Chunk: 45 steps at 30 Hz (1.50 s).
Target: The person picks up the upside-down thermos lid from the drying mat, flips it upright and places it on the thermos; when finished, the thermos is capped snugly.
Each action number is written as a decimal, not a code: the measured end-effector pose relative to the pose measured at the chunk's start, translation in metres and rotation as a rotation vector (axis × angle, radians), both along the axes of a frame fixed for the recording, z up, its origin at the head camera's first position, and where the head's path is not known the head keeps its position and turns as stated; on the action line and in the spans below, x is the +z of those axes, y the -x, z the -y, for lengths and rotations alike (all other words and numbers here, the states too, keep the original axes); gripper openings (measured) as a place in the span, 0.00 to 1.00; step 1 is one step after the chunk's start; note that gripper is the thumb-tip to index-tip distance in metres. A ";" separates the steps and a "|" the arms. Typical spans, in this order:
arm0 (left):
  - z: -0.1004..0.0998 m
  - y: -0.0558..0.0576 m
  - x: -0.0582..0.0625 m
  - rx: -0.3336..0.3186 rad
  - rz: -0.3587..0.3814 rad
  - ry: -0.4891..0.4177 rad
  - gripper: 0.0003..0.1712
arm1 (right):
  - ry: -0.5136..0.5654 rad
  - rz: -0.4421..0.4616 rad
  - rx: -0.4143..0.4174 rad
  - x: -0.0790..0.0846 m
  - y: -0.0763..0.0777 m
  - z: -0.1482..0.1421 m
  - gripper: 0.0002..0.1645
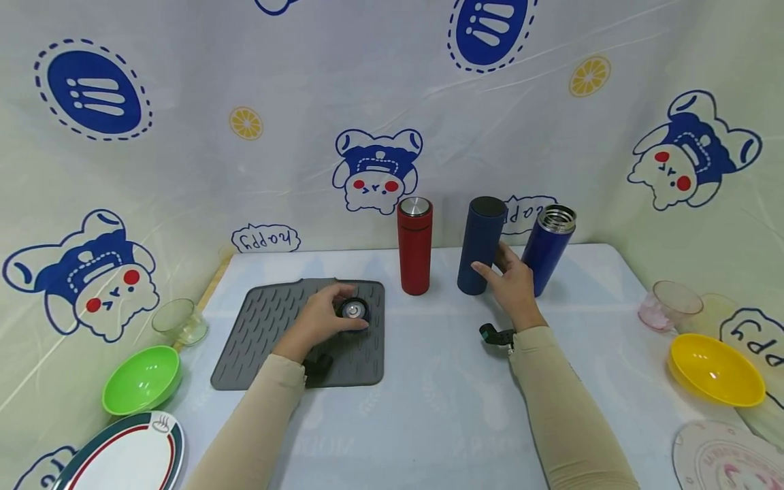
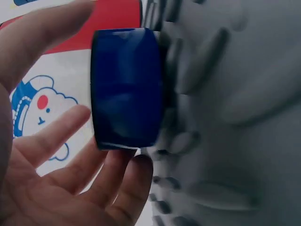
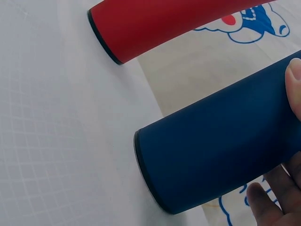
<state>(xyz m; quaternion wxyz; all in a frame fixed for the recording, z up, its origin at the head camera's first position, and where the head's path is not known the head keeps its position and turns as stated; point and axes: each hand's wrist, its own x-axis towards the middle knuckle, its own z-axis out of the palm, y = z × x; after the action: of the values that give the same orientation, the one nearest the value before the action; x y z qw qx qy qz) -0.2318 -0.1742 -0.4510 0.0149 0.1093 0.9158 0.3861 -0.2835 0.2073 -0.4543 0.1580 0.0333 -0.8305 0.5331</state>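
A small blue lid (image 1: 354, 310) lies on a grey ridged mat (image 1: 233, 361), its metallic inside facing up. Around it, my left hand (image 1: 320, 320) has its fingers spread; the left wrist view shows the thumb apart from the lid's blue side (image 2: 127, 89) and some fingertips near its edge. Farther right, my right hand (image 1: 513, 282) holds a capped navy bottle (image 1: 480, 245), thumb across its front and fingers behind, partly hidden. The bottle stands upright on the table. Just right of that hand is a shiny blue bottle (image 1: 548, 248), uncapped, with a bare metal mouth.
A red bottle (image 1: 415, 255) with a silver top stands left of the navy one. Along the left are a clear glass (image 1: 184, 323), a green bowl (image 1: 143, 381) and a plate (image 1: 122, 463). A pink glass (image 1: 670, 306), yellow bowl (image 1: 716, 371) and round pale mat (image 1: 723, 456) are at right.
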 end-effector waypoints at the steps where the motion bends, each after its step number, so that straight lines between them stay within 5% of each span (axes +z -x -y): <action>1: 0.001 0.000 -0.002 0.003 0.015 0.017 0.46 | 0.002 0.004 0.002 0.000 0.000 0.000 0.50; 14: -0.002 0.000 0.000 0.003 0.029 0.036 0.41 | -0.005 0.034 -0.010 0.002 0.000 0.000 0.50; 26: -0.019 -0.003 0.029 -0.014 -0.080 -0.059 0.40 | 0.007 0.015 -0.005 -0.001 0.000 0.002 0.49; 32: -0.033 -0.001 0.038 -0.045 -0.138 -0.084 0.39 | -0.034 -0.010 -0.078 0.000 -0.004 0.004 0.48; 42: -0.062 0.000 0.053 -0.169 -0.271 -0.085 0.40 | 0.021 -0.296 -0.134 0.017 -0.009 0.014 0.38; 45: -0.068 0.001 0.056 -0.200 -0.297 -0.108 0.40 | 0.069 -0.439 -0.150 0.038 -0.021 0.022 0.32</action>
<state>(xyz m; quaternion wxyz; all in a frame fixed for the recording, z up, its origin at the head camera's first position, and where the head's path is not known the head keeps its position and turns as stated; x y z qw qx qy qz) -0.2332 -0.1059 -0.3953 -0.0878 0.2564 0.8705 0.4109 -0.2626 0.1857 -0.4167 0.3750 0.0811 -0.7576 0.5281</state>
